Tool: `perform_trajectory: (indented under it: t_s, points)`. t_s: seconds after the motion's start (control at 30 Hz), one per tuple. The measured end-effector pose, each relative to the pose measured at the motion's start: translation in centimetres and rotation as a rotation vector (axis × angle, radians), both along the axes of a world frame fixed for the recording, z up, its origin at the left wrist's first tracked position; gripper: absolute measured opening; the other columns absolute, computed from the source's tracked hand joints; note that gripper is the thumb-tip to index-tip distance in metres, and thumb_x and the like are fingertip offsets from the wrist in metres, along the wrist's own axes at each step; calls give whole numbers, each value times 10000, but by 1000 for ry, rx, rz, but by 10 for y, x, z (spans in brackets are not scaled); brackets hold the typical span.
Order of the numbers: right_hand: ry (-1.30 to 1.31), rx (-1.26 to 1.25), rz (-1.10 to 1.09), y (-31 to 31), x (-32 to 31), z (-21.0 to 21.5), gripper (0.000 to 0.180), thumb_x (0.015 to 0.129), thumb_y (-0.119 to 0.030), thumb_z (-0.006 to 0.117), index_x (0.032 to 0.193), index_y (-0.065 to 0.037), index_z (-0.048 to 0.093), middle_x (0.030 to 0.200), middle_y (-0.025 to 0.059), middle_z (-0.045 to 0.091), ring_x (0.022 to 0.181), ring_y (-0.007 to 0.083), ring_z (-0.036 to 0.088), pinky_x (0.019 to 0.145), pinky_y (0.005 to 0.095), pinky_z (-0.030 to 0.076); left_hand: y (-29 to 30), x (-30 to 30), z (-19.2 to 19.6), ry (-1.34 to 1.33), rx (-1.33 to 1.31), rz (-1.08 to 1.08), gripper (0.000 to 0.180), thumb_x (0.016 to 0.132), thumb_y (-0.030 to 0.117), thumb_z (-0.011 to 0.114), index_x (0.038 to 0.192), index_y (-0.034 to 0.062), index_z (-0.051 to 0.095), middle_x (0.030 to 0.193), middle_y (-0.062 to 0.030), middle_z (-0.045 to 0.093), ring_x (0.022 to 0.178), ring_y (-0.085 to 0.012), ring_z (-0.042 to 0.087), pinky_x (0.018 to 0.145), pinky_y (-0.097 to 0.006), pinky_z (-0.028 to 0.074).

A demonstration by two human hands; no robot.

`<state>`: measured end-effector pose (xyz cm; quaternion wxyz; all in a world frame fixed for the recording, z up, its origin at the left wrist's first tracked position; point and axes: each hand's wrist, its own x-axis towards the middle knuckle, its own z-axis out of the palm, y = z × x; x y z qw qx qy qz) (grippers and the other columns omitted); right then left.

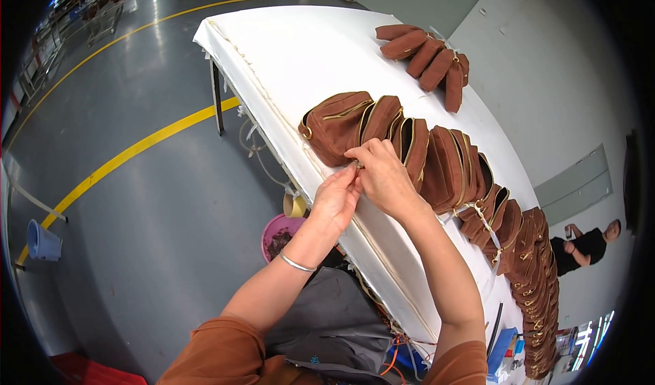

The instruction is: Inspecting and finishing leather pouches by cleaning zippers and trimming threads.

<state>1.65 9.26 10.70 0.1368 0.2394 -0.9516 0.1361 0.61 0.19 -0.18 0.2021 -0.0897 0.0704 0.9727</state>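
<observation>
Where both hands meet at the near edge of the white-covered table (300, 50), a brown suede pouch (336, 124) with a gold zipper is the thing being worked on. It stands first in a long row of brown pouches (471, 180) and sits right at that table edge. The left hand (336, 199) pinches something small between thumb and fingertips just below the pouch; what it pinches is too small to tell. The right hand (383, 173) lies touching the left, its fingers curled narrow around the same spot and resting against the lower side of the pouch. A thin silver bangle (296, 263) circles the left wrist, and both arms end in rust-orange sleeves (225, 354).

Beyond the pouch, the row of matching pouches runs along the table to the person's right, tightly packed and leaning on one another, down to a dense stack (539, 296) at the far right. Further back from the pouch, well apart on the tabletop, a small cluster of flat brown pieces (426, 54) lies fanned out.

Below the pouch, under the table edge, stand a pink bucket (274, 231) and a roll of tape (295, 205). Left of the table, the grey floor carries yellow lines (129, 156), and a pale blue container (42, 241) sits well away. Another person in black (583, 245) stands beyond the row's right end.
</observation>
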Motion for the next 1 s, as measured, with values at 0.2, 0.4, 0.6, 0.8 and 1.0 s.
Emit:
perform_trajectory:
  t_s: [0.2, 0.4, 0.6, 0.8, 1.0]
  points:
    - [25, 46, 2, 3, -2, -4, 374, 670, 12, 688, 1038, -52, 681, 984, 103, 572, 968, 299, 532, 833, 390, 495, 3, 6, -2, 4, -108, 69, 149, 946, 67, 606, 1064, 34, 522, 992, -61, 588, 846, -127, 580, 759, -238, 514]
    - [42, 6, 24, 5, -4, -5, 327, 697, 16, 657, 1019, -35, 687, 983, 106, 572, 943, 304, 529, 836, 388, 487, 2, 10, 6, -9, -109, 133, 209, 940, 62, 613, 1107, 31, 493, 1012, -65, 570, 844, -133, 576, 759, -243, 511]
    - [16, -41, 2, 11, -7, -3, 366, 722, 81, 559, 1039, -56, 680, 1018, 107, 558, 964, 290, 513, 848, 370, 460, -7, 19, 18, -17, -237, 141, 274, 917, 24, 621, 1155, 20, 485, 942, -49, 572, 806, -132, 564, 740, -253, 497]
    - [29, 43, 37, 16, -2, 5, 389, 712, 65, 584, 1063, -75, 673, 1067, 98, 552, 1005, 303, 494, 853, 379, 436, -26, 22, 16, 201, -462, 225, 251, 917, 22, 596, 1148, 26, 497, 860, -18, 580, 758, -95, 547, 690, -223, 452]
    - [54, -87, 151, 7, -1, -6, 226, 756, -47, 661, 977, -75, 697, 896, 67, 615, 934, 249, 537, 816, 363, 397, -36, 14, 29, 434, -554, 273, 181, 916, 38, 609, 1067, 43, 510, 877, -30, 593, 755, -100, 549, 682, -223, 437]
